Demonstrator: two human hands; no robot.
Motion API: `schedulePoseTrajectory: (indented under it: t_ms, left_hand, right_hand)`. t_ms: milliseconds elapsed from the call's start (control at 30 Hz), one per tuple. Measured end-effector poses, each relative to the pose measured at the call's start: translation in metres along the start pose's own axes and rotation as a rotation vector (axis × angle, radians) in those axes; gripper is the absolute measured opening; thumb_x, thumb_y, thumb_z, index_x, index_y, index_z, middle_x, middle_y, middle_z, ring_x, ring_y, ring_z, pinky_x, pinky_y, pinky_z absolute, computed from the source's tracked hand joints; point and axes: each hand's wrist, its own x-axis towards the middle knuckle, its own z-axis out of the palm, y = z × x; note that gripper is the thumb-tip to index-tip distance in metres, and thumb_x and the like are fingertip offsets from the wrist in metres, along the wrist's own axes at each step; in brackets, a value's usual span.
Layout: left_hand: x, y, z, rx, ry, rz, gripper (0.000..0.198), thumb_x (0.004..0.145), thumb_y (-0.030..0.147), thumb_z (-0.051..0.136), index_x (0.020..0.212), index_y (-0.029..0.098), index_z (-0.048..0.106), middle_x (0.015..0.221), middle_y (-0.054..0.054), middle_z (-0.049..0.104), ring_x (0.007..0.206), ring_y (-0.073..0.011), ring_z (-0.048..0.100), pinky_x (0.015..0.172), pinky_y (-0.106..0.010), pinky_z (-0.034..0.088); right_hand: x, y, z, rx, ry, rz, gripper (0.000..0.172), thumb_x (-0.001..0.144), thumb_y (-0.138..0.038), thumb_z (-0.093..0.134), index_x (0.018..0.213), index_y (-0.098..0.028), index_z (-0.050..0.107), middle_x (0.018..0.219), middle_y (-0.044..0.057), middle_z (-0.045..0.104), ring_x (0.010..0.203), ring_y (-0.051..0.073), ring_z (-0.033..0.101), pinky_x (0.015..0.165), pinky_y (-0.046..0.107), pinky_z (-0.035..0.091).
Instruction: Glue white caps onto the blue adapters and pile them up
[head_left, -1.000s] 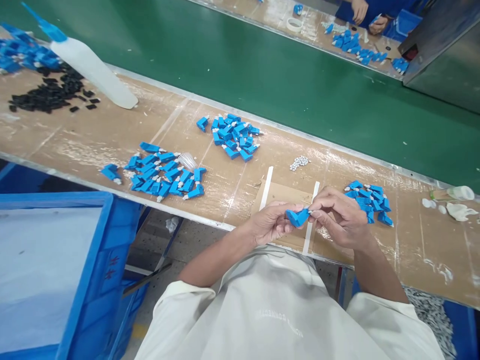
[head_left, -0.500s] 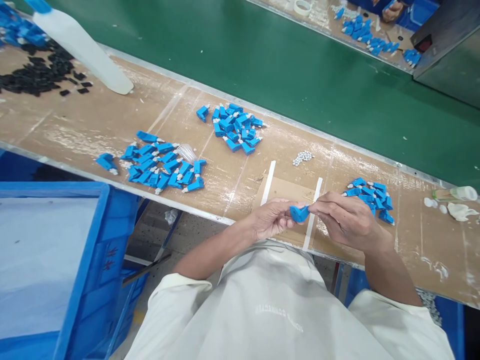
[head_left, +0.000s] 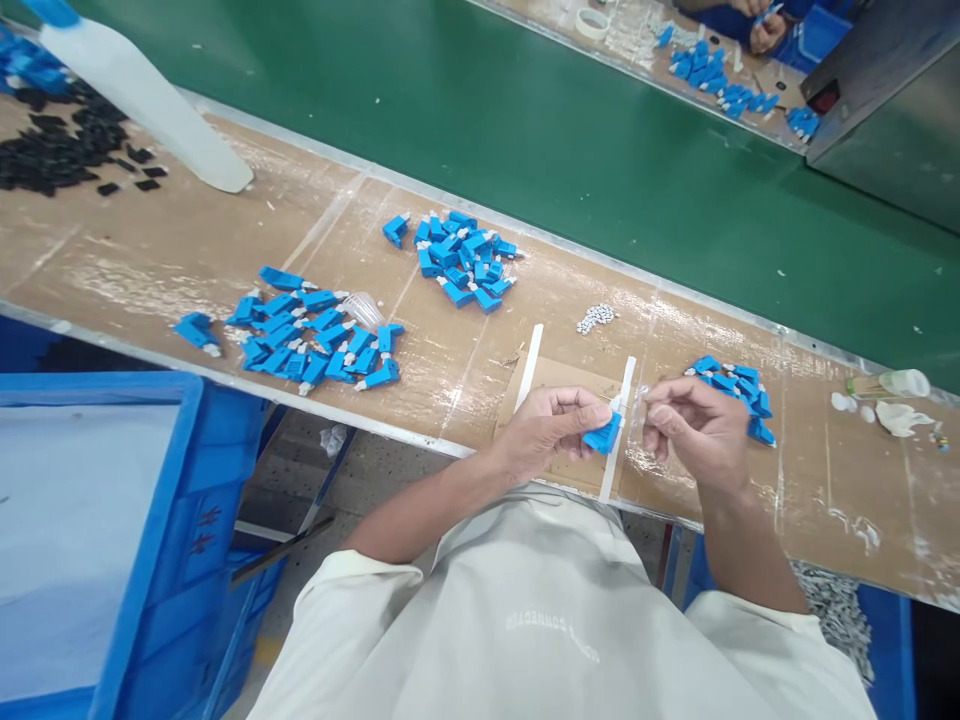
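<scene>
My left hand (head_left: 559, 425) pinches a small blue plastic part (head_left: 602, 434) with a whitish tip pointing up and away from me. Just to its right, apart from the part, hovers my right hand (head_left: 697, 425); its fingers are curled with thumb and forefinger together. A thin line shows near those fingertips, but what they hold is too fine to make out. Beneath the hands lies a cardboard piece (head_left: 574, 375) between white tape strips. Beyond it sits a little heap of small pale pieces (head_left: 597, 318). Blue parts (head_left: 731, 380) are piled behind my right hand.
More blue parts lie in a middle pile (head_left: 465, 255) and a left pile (head_left: 315, 335). A white bottle (head_left: 150, 105) stands by black pieces (head_left: 52, 150). Blue crates (head_left: 150, 560) flank the bench below. Across the green surface (head_left: 450, 110), another person's hands (head_left: 766, 30) work.
My right hand has drawn back to the right, off the blue part. The part has turned in my left hand, and its whitish tip now shows. The view has shifted slightly.
</scene>
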Motion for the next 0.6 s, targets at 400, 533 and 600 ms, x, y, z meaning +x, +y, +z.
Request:
schedulePoseTrajectory:
  t_ms: [400, 533, 600]
  left_hand:
    - [-0.005, -0.016, 0.007, 0.068, 0.045, 0.098, 0.052, 0.061, 0.06, 0.09, 0.067, 0.014, 0.066, 0.057, 0.0, 0.063, 0.048, -0.0074, 0.052, 0.045, -0.02, 0.039]
    - [-0.009, -0.021, 0.007, 0.075, 0.078, 0.068, 0.054, 0.059, 0.06, 0.091, 0.063, 0.016, 0.061, 0.056, 0.001, 0.06, 0.046, -0.007, 0.048, 0.043, -0.02, 0.037]
    - [-0.01, -0.022, 0.007, 0.074, 0.088, 0.052, 0.054, 0.058, 0.059, 0.092, 0.062, 0.016, 0.059, 0.052, 0.004, 0.055, 0.043, -0.0059, 0.044, 0.042, -0.019, 0.035]
  right_hand:
    - [-0.017, 0.039, 0.038, 0.589, -0.087, 0.283, 0.044, 0.064, -0.053, 0.091, 0.087, -0.017, 0.079, 0.06, -0.003, 0.054, 0.039, 0.004, 0.035, 0.032, 0.018, 0.023]
    - [-0.019, 0.041, 0.041, 0.638, -0.146, 0.222, 0.045, 0.068, -0.055, 0.088, 0.09, -0.016, 0.078, 0.066, -0.001, 0.058, 0.041, 0.004, 0.038, 0.032, 0.017, 0.024]
    - [-0.02, 0.041, 0.042, 0.624, -0.128, 0.212, 0.043, 0.068, -0.053, 0.088, 0.086, -0.015, 0.077, 0.065, -0.002, 0.055, 0.041, 0.004, 0.038, 0.033, 0.018, 0.024]
